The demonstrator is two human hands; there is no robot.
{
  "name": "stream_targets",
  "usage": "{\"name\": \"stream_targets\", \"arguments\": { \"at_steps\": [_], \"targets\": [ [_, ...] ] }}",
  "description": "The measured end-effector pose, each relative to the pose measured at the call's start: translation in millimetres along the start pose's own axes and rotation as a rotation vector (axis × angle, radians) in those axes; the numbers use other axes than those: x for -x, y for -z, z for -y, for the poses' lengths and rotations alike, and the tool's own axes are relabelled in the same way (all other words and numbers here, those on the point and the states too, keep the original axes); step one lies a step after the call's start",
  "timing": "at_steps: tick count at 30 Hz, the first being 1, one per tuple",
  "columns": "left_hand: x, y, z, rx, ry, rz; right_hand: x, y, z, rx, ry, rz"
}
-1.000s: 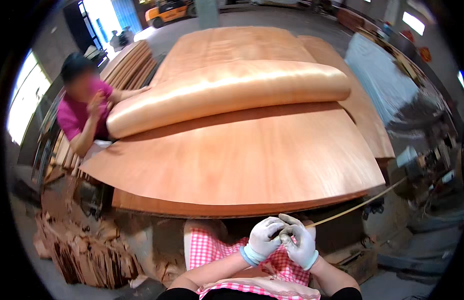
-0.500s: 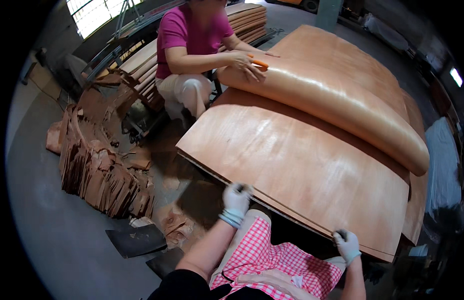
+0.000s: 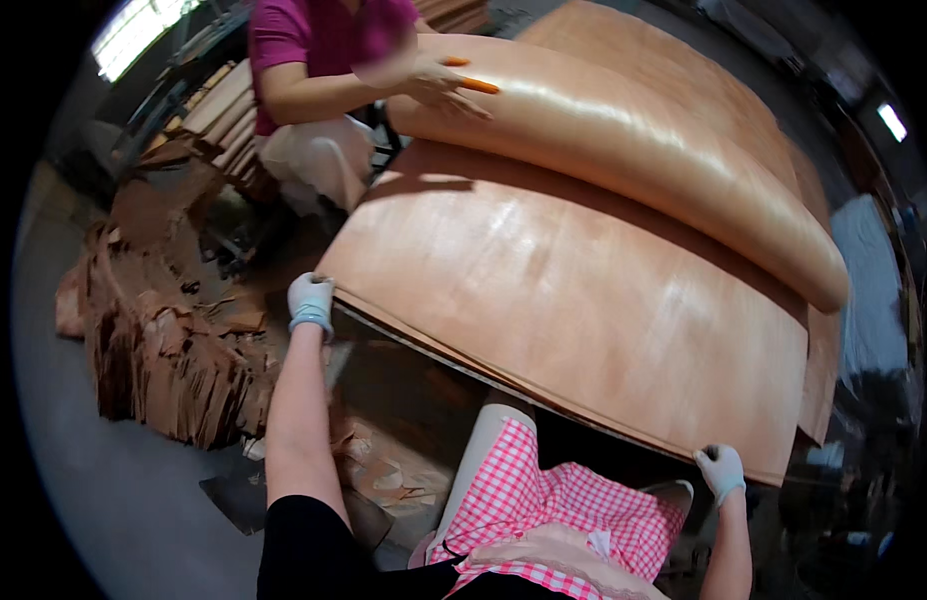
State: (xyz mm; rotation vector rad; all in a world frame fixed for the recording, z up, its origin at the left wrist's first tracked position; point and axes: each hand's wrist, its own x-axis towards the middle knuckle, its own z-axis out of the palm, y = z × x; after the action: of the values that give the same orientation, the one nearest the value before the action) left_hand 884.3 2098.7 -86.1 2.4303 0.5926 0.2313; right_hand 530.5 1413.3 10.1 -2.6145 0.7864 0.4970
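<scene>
A broad reddish-tan wood veneer sheet lies on a stack in front of me, its near edge toward my lap. My gloved left hand is closed on the sheet's near left corner. Farther right along that edge, my gloved right hand pinches the sheet near its right corner. Fingertips of both hands are partly hidden at the edge. Across the far part, the veneer curls into a big roll. A co-worker's hand rests at the roll's left end with a slim orange object between its fingers.
The co-worker, in a magenta top, crouches at the far left. A heap of torn veneer scraps stands on the floor to the left. More veneer spreads behind the roll. Pale plastic-like sheeting hangs at the right.
My left hand has slid left along the near edge to the corner. My right hand remains near the right corner. The view has shifted, and the co-worker's hand stays at the roll.
</scene>
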Motion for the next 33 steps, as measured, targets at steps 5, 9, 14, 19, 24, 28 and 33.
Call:
{"name": "stream_targets", "arguments": {
  "at_steps": [5, 9, 14, 19, 24, 28, 33],
  "targets": [
    [-12.3, -19.7, 28.5, 0.208, 0.076, 0.093, -17.9, -4.8, -1.3, 0.024, -0.036, 0.034],
    [-17.3, -12.9, 30.4, 0.234, 0.186, 0.102, -34.1, -1.2, 6.3, 0.073, -0.118, 0.133],
    [52.4, -9.7, -96.0, -0.525, 0.268, -0.093, -36.0, -12.9, -19.3, -0.035, -0.226, 0.220],
    [152.9, -100.0, -125.7, -0.311, -0.646, -0.156, -51.8, -25.0, -5.1, 0.014, -0.036, 0.169],
    [434.0, -163.4, -281.5, -0.187, -1.088, 0.536, -45.6, -25.9, -8.6, -0.009, -0.048, 0.133],
    [486.3, -191.3, -303.9, -0.333, -1.130, 0.595, -39.7, -22.7, -20.9, -0.119, -0.028, 0.165],
    [477.4, -190.8, -299.4, -0.383, -1.109, 0.597, -31.7, 20.8, -146.0, -0.218, -0.052, 0.145]
  ]
}}
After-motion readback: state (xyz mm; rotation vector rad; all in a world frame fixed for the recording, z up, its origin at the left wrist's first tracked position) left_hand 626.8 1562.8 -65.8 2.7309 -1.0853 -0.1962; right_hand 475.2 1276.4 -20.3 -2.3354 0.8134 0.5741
